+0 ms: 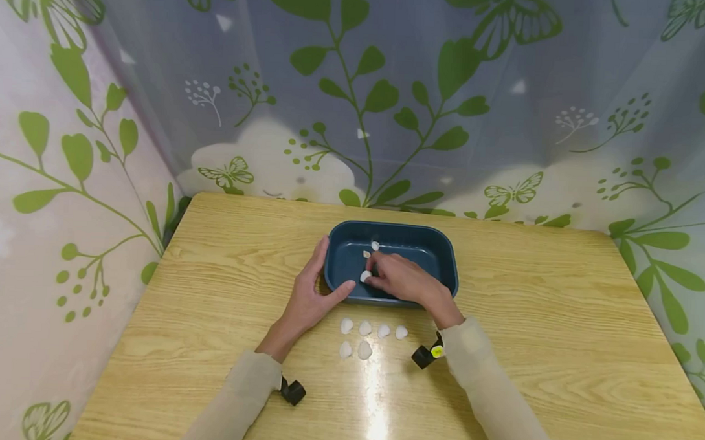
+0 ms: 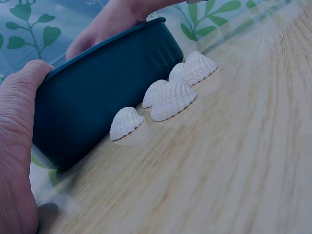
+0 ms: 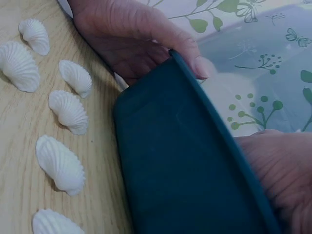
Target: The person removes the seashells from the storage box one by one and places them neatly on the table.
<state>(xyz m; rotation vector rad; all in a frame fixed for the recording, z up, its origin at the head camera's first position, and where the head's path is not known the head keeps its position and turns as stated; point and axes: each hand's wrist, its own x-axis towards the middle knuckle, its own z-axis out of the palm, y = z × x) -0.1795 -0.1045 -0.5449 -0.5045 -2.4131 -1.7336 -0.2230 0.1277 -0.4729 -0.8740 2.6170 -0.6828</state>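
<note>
A dark blue rectangular basin (image 1: 450,262) stands on the wooden table. My left hand (image 1: 310,303) rests against its near left corner, fingers straight along the left wall and thumb on the near rim. Inside the basin, my right hand (image 1: 405,279) pinches a white seashell (image 1: 365,277) between thumb and fingers. Just beyond those fingers lie another white seashell (image 1: 375,245) and a small tan piece (image 1: 366,254). In the right wrist view the left thumb (image 3: 183,44) reaches over the rim, while the basin wall hides the right fingertips.
Several ribbed white seashells (image 1: 365,327) lie in two rows on the table (image 1: 234,255) in front of the basin; the right wrist view shows their ribs (image 3: 59,165). A patterned curtain (image 1: 402,144) hangs along the table's back edge. Both wrists wear small black cameras (image 1: 293,393).
</note>
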